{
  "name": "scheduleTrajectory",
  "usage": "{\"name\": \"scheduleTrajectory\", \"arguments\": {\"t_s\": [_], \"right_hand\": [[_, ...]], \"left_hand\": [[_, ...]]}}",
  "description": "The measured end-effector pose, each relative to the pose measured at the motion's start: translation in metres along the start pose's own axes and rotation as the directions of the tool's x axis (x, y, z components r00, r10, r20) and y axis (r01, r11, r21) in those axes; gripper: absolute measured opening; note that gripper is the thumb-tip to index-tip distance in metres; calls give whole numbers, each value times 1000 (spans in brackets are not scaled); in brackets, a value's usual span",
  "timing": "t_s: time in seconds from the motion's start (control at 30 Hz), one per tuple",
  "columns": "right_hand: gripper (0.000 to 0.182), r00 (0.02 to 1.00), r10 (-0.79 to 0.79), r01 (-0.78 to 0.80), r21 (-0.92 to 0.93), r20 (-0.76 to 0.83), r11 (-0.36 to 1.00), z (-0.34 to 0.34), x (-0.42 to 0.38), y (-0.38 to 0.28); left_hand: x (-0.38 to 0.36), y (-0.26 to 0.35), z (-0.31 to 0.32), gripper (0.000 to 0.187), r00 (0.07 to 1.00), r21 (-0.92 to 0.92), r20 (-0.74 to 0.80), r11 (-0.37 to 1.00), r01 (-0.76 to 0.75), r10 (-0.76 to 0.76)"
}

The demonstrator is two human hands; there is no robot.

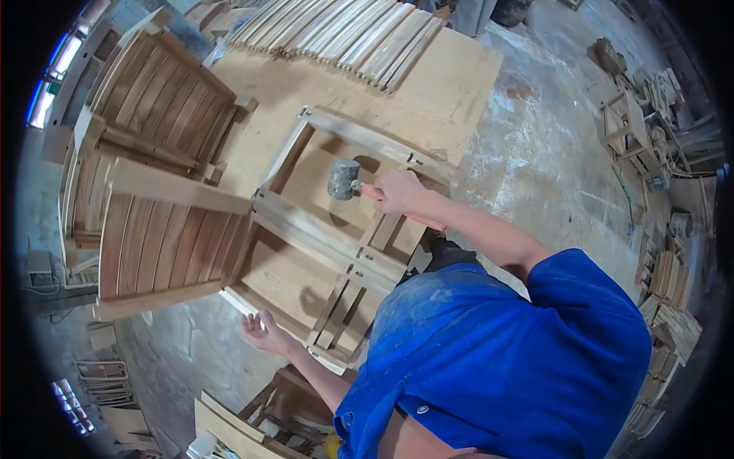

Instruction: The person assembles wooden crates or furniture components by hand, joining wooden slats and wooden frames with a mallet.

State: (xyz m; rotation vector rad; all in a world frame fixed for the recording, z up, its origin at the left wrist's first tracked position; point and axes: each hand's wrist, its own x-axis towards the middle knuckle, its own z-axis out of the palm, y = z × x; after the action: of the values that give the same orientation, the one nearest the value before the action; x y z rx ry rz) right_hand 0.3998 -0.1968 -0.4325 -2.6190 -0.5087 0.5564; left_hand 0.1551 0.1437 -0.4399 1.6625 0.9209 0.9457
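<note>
My right hand (401, 191) is closed around the handle of a rubber mallet (344, 180), whose dark grey head hovers over a wooden frame (298, 218). Slots show in the ends of the frame's cross rails, which lie flat on a board. At the frame's lower left side, my left hand (264, 333) is held out near the outer rail, fingers loosely curled and apart, with nothing visible in them. A slatted wooden panel (164, 241) stands up from the frame's left end.
More slatted panels (157, 92) stand at the upper left. A row of wooden slats (336, 34) lies at the back of the plywood board (451, 84). Wood pieces (267, 413) sit below my left arm. Stacked timber (665, 283) and a small wooden frame (631, 134) line the right side.
</note>
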Motion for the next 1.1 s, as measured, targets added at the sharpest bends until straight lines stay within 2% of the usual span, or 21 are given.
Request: {"name": "scheduleTrajectory", "arguments": {"t_s": [0.07,0.13,0.2,0.27,0.3,0.37,0.4,0.47,0.5,0.57,0.67,0.7,0.77,0.8,0.87,0.9,0.93,0.97,1.0,1.07,1.1], "right_hand": [[35,998,-3,2,-11,-70,1000,-10,13,25],[38,922,101,5,273,-374,962,-34,26,59],[43,865,284,-73,457,-413,887,-60,58,103],[62,817,314,-81,443,-484,893,-59,114,163],[62,818,309,-66,454,-485,888,-63,140,174],[87,821,400,-199,452,-408,870,-74,175,183],[87,821,400,-192,462,-408,866,-78,189,181],[110,745,564,-379,469,-356,798,-83,205,162],[110,750,562,-376,474,-349,796,-83,209,161],[126,710,593,-370,514,-380,774,-78,219,161],[123,694,667,-383,646,-271,660,-88,222,170],[123,697,662,-381,641,-274,666,-90,219,171],[104,580,762,-391,723,-287,570,-88,210,183],[104,574,766,-396,721,-289,568,-89,202,193],[76,716,665,-299,770,-210,564,-82,186,227],[76,712,670,-302,768,-212,565,-81,175,241],[68,806,573,-221,825,-146,520,-81,156,252],[60,884,459,-152,876,-86,457,-80,135,257],[60,882,464,-161,872,-83,461,-83,108,252],[48,899,437,-80,983,0,164,-100,39,225],[48,900,436,-92,981,8,172,-102,12,215]], "left_hand": [[-19,12,11,51,1000,-36,-7,999,5,-5],[-36,25,19,48,1000,-71,-26,997,9,-11],[-51,38,28,41,1000,10,-11,1000,-11,11],[-68,48,40,38,1000,25,15,1000,-16,15],[-76,53,48,35,999,33,52,999,-9,7],[-92,64,67,34,998,18,63,1000,-7,6],[-100,69,78,33,997,-3,82,1000,12,-12],[-115,86,101,31,998,1,58,1000,8,-8],[-121,95,112,32,998,-21,68,1000,4,-3],[-129,112,126,32,995,-35,98,999,9,-6],[-140,124,144,32,995,-35,98,999,-4,7],[-141,122,147,32,996,-38,92,999,1,3],[-141,120,153,33,992,-26,122,1000,-2,5],[-143,120,159,33,992,-28,129,1000,2,1],[-144,127,180,33,980,-110,194,992,64,-42],[-141,127,192,34,962,-89,271,994,68,-42],[-140,131,212,33,933,-66,354,994,88,-59],[-140,137,235,32,897,-38,434,993,108,-81],[-142,145,260,32,818,4,560,988,153,-129],[-154,153,314,31,632,38,757,978,207,-163],[-166,151,341,33,536,27,831,973,227,-148]]}}
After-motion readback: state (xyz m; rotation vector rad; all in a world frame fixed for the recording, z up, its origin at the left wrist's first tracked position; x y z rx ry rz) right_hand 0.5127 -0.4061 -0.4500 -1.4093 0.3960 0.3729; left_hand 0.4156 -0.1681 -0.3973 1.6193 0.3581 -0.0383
